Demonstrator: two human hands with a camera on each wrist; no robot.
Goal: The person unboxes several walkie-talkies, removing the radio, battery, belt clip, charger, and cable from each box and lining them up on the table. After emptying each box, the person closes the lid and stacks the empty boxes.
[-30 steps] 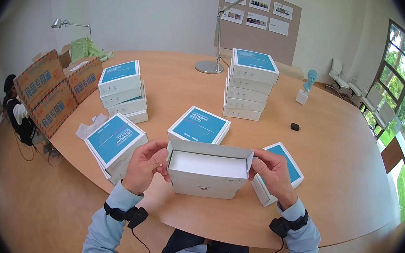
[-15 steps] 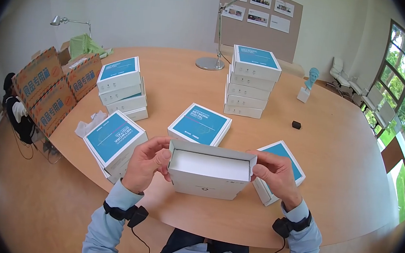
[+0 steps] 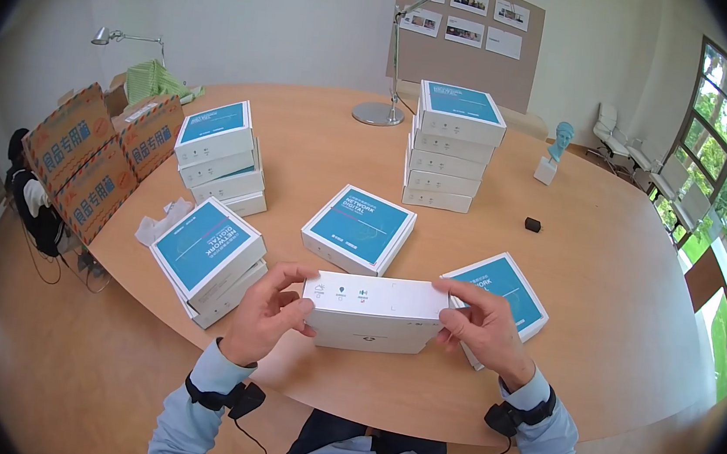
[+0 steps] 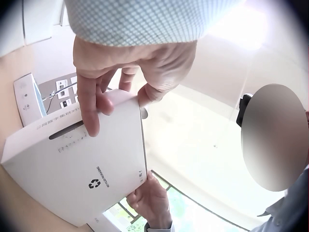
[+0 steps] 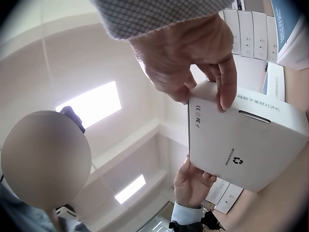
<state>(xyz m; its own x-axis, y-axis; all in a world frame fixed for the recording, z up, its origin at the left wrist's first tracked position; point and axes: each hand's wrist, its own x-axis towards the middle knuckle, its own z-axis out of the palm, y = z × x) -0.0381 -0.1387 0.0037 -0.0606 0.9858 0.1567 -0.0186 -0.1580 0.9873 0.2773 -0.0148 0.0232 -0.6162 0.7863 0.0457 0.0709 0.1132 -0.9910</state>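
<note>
A white cardboard box (image 3: 371,331) stands on edge at the near side of the table, its narrow flap side (image 3: 400,297) folded down on top, with small printed icons. My left hand (image 3: 266,316) holds the left end, fingers over the top corner and thumb at the front edge. At the other end my right hand (image 3: 491,334) grips the right corner in the same way. Both wrist views show a broad white face (image 4: 104,164) with a recycling mark and a slot (image 5: 254,116). The inside of the box is hidden.
Behind lies a blue-topped box (image 3: 359,225). More such boxes are stacked at the left (image 3: 208,247), back left (image 3: 215,130) and back (image 3: 457,113); another blue-topped box (image 3: 510,294) lies by my right hand. A lamp (image 3: 378,114), a bust (image 3: 561,141) and a small black object (image 3: 533,225) stand farther off.
The box's raised flap has come down over the open top, covering the white inside. Both hands have shifted slightly, with their fingers now over the top corners. The other boxes stay put.
</note>
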